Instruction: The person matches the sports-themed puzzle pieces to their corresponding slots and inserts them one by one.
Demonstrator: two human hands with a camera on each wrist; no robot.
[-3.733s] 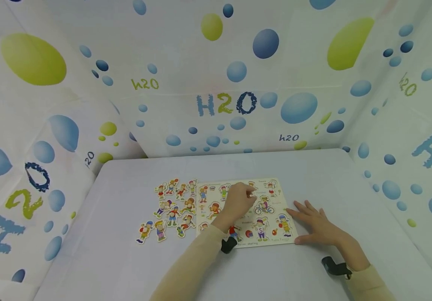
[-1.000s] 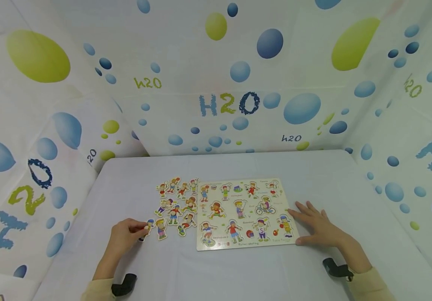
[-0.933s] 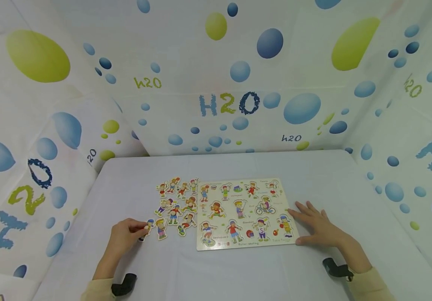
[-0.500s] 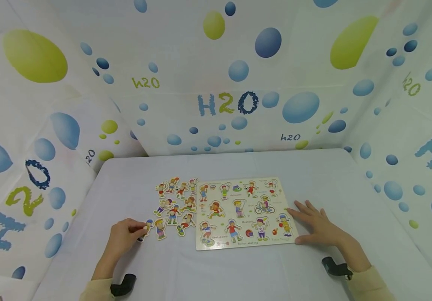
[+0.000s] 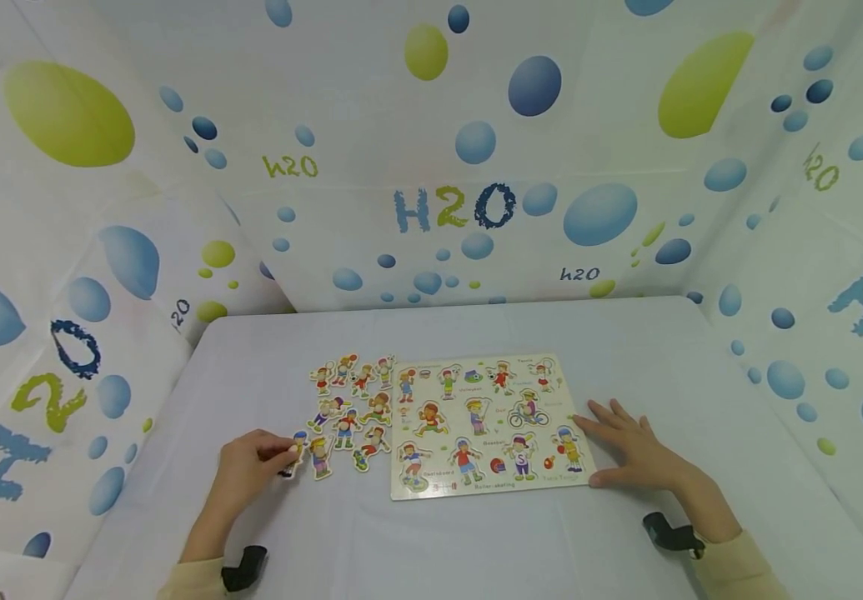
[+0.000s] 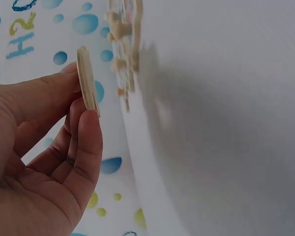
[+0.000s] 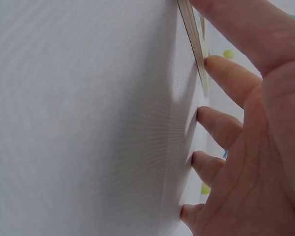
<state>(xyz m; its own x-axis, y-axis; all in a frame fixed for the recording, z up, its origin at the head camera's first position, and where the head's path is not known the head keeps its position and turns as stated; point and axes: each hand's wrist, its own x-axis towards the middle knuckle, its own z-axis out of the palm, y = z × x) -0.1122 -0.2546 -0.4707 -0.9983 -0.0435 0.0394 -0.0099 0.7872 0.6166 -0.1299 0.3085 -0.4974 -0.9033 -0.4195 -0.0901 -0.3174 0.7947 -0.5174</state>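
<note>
In the head view, the table [image 5: 514, 542] occupies the lower centre of the frame; the backdrop [image 5: 348, 100] stands behind it and along both sides. The board [image 5: 442, 471] lies flat on the table, slightly right of centre, with figures [image 5: 466, 460] in three rows. The loose pieces [image 5: 344, 429] lie clustered just left of the board. The left hand [image 5: 251, 465], at lower left, holds one piece [image 5: 298, 448] beside the cluster's lower-left end. The right hand [image 5: 629, 450], at lower right, touches the board's right edge.
</note>
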